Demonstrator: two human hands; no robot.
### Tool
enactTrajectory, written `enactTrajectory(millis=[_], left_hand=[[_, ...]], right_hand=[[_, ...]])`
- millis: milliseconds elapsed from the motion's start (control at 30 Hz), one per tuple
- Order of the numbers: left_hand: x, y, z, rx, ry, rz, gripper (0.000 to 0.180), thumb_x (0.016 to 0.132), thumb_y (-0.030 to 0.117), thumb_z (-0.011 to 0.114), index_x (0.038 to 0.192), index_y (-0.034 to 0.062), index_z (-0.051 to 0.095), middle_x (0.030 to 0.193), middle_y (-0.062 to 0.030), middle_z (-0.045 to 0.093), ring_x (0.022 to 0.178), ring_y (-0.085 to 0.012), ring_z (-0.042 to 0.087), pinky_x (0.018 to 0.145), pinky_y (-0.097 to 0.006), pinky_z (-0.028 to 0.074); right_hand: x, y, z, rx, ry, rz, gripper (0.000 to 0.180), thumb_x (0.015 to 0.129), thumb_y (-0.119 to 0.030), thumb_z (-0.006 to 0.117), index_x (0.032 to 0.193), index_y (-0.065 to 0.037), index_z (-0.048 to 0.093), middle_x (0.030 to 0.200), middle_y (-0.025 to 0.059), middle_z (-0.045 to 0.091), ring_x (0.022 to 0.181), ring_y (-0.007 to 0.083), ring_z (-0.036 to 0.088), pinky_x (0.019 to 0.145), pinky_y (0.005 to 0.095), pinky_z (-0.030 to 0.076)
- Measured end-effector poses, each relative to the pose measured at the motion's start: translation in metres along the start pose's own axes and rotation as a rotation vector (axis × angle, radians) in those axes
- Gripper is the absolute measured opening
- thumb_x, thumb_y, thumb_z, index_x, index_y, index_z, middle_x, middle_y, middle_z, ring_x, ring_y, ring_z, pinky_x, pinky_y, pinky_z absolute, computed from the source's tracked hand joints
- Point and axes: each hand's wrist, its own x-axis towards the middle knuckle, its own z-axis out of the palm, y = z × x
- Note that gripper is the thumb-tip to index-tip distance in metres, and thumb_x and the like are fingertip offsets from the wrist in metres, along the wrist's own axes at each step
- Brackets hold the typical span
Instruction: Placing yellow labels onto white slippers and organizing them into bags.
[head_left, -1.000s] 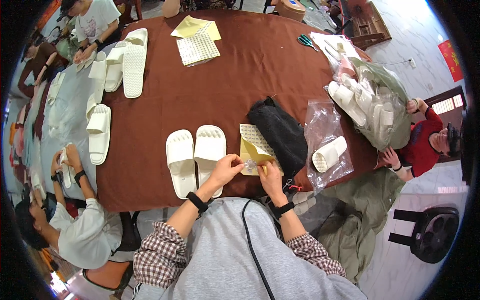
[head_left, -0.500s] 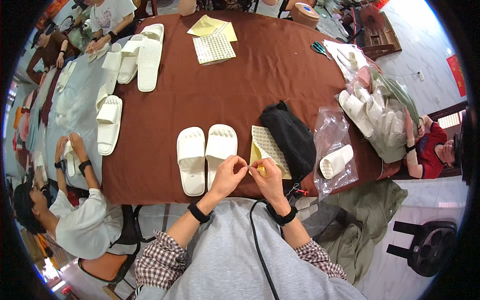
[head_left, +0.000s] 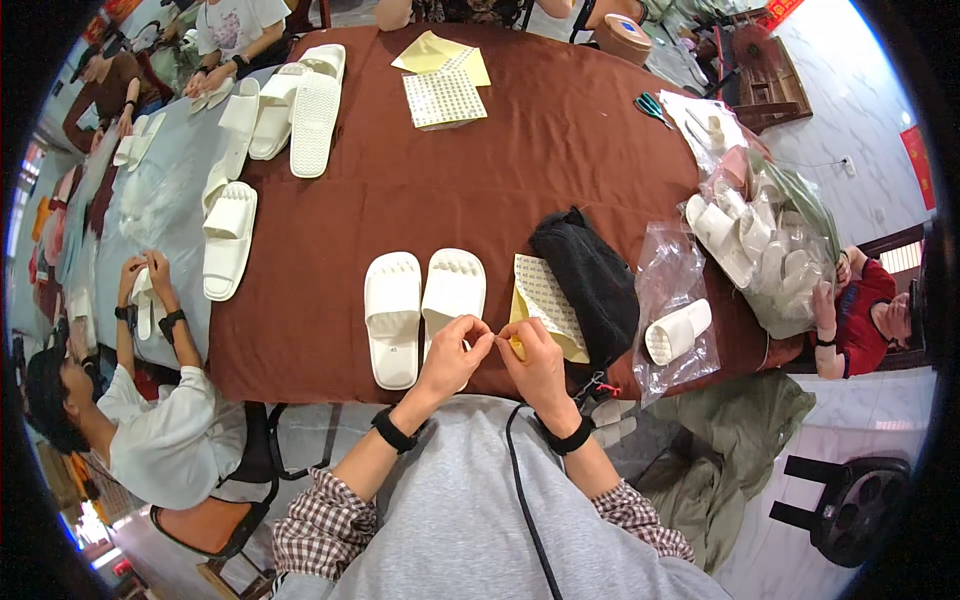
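My left hand and my right hand meet fingertip to fingertip in front of me at the table's near edge. Both are pinched closed. A small yellow piece shows in my right hand, partly covered by the fingers. Whatever sits between the left fingertips is too small to make out. Just left of the hands lie two white slide slippers, side by side with toes toward me; my left hand overlaps the right-hand one. Beyond my right hand lies a sheet of small printed stickers with a curled yellow edge.
A black cloth pouch lies against the sticker sheet. Right of it, a small white slipper rests on clear plastic. Several slippers line the left side. More sticker sheets and scissors lie farther off. Co-workers sit around the brown-covered table.
The tabletop has shifted slightly rightward in view. My hands stay together in the pinch, and less of the yellow piece shows now in the right hand.
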Motion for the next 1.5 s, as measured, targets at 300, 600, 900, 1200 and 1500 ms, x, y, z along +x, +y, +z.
enactTrajectory(millis=[300, 600, 900, 1200, 1500], left_hand=[[0.000, -0.003, -0.002, -0.093, 0.044, -0.044, 0.014, 0.091, 0.013, 0.065, 0.091, -0.0009, 0.065, 0.078, -0.0011, 0.064, 0.070, -0.0078, 0.054, 0.064, -0.025, 0.046], [-0.002, 0.002, -0.002, -0.035, 0.084, -0.001, 0.015, 0.091, 0.014, 0.064, 0.090, -0.0007, 0.064, 0.080, -0.0044, 0.065, 0.071, -0.0104, 0.056, 0.064, -0.027, 0.046], [-0.010, -0.004, 0.003, 0.357, 0.079, 0.329, 0.012, 0.089, 0.011, 0.064, 0.090, -0.0002, 0.059, 0.087, -0.0150, 0.061, 0.081, -0.0343, 0.062, 0.070, -0.041, 0.049], [-0.037, -0.028, -0.027, 0.271, 0.005, 0.025, 0.008, 0.087, 0.009, 0.064, 0.090, 0.0025, 0.060, 0.087, -0.0121, 0.062, 0.087, -0.0332, 0.059, 0.078, -0.043, 0.048], [-0.068, -0.049, -0.059, 0.594, 0.062, 0.273, 0.028, 0.080, 0.003, 0.071, 0.107, 0.0023, 0.065, 0.109, -0.0122, 0.063, 0.104, -0.0321, 0.058, 0.092, -0.042, 0.048]], right_hand=[[-0.003, -0.007, 0.004, -0.088, 0.016, -0.111, 0.013, 0.080, -0.004, 0.075, 0.087, -0.004, 0.063, 0.086, 0.0113, 0.063, 0.073, 0.0306, 0.064, 0.062, 0.0384, 0.052], [-0.004, -0.004, 0.007, -0.005, 0.019, -0.095, 0.013, 0.081, -0.003, 0.074, 0.086, -0.003, 0.062, 0.084, 0.0104, 0.062, 0.072, 0.0296, 0.065, 0.062, 0.0369, 0.052], [-0.013, 0.012, 0.003, 0.238, -0.134, 0.135, 0.014, 0.085, -0.008, 0.072, 0.090, 0.000, 0.062, 0.084, 0.0130, 0.062, 0.077, 0.0284, 0.063, 0.071, 0.0351, 0.049], [-0.023, 0.030, -0.011, 0.244, -0.193, 0.342, 0.018, 0.086, -0.012, 0.073, 0.088, 0.001, 0.060, 0.082, 0.0118, 0.064, 0.074, 0.0242, 0.062, 0.070, 0.0347, 0.049], [-0.005, 0.022, 0.020, 0.222, -0.438, 0.399, 0.018, 0.089, -0.016, 0.070, 0.093, 0.000, 0.064, 0.080, 0.0134, 0.066, 0.072, 0.0237, 0.065, 0.067, 0.0354, 0.050]])
